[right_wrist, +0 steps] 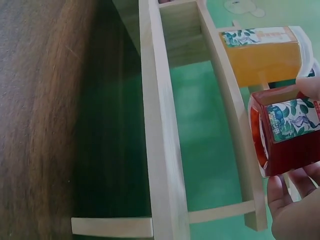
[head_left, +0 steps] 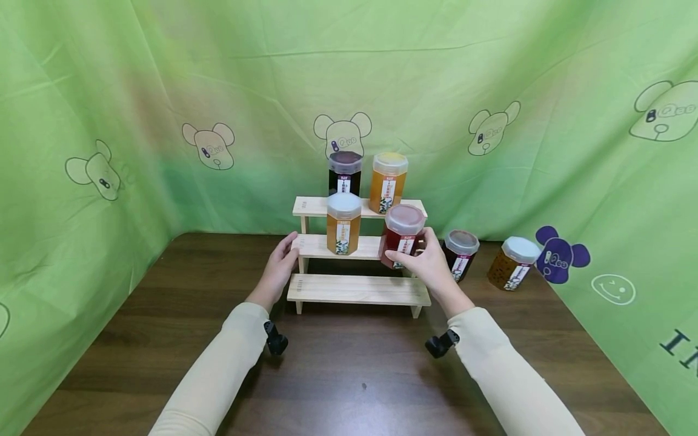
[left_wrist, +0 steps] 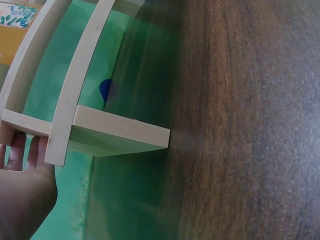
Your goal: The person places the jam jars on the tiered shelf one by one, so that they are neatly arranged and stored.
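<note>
A three-tier wooden display rack (head_left: 360, 290) stands on the table. My left hand (head_left: 280, 266) holds the left end of its middle step; in the left wrist view the fingertips (left_wrist: 33, 152) meet the wooden side rail. At the right end of that step, my right hand (head_left: 431, 266) grips a jar of dark red contents (head_left: 392, 242) with a pinkish lid, thumb in front. In the right wrist view the red jar (right_wrist: 290, 125) tilts over the step's edge; whether its base touches the wood I cannot tell. An amber jar (head_left: 343, 233) with a white lid sits left of it.
On the top step stand a dark jar (head_left: 345, 180) and a yellow-lidded orange jar (head_left: 388, 188). Right of the rack, another dark jar (head_left: 460, 257) and a white-lidded brown jar (head_left: 512, 266) rest on the table (head_left: 349, 387). Green printed cloth (head_left: 262, 85) hangs behind.
</note>
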Demonstrator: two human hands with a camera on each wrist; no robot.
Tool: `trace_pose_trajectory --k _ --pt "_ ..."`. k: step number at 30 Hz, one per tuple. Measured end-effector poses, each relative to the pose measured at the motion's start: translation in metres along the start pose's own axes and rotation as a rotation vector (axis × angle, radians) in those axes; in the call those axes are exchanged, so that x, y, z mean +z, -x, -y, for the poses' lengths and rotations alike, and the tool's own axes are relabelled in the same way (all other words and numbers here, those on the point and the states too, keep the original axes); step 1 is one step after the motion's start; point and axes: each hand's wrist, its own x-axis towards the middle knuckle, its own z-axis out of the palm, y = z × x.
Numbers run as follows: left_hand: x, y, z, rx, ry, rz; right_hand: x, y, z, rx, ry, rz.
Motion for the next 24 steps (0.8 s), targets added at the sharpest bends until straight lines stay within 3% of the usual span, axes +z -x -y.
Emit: trace_pose_trajectory --k 16,24 --pt "0.000 0.001 -0.001 -0.003 -0.016 -0.005 0.012 -0.007 0.001 0.026 -0.002 -0.004" --pt "0.000 0.002 -0.001 0.005 -0.016 -0.002 0.011 -0.006 0.000 0.023 0.066 0.007"
